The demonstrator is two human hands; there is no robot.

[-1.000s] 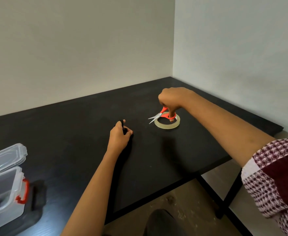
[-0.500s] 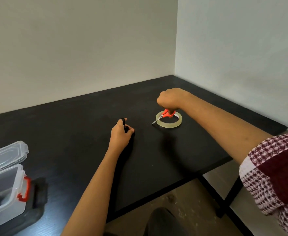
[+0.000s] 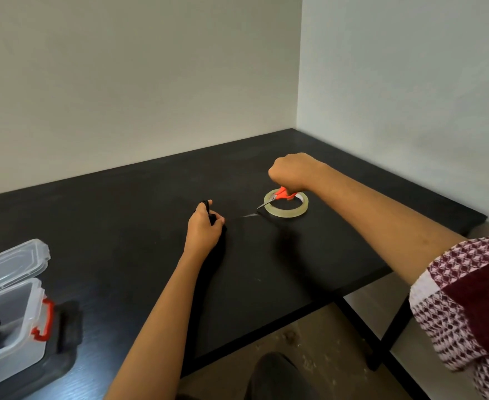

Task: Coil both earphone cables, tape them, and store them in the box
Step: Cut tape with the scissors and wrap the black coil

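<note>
Dropped lower onto the tape roll near the desk's right edge — right hand fisted round orange scissors. Mid-desk, left hand pinching the coiled cable — keep that pinch firm, cut clean at the roll. Open box at left edge.

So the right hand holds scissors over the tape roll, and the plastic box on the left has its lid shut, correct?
Not quite. The head view shows the box with its lid open, tipped back. The right hand does hold the scissors over the tape roll.
</note>
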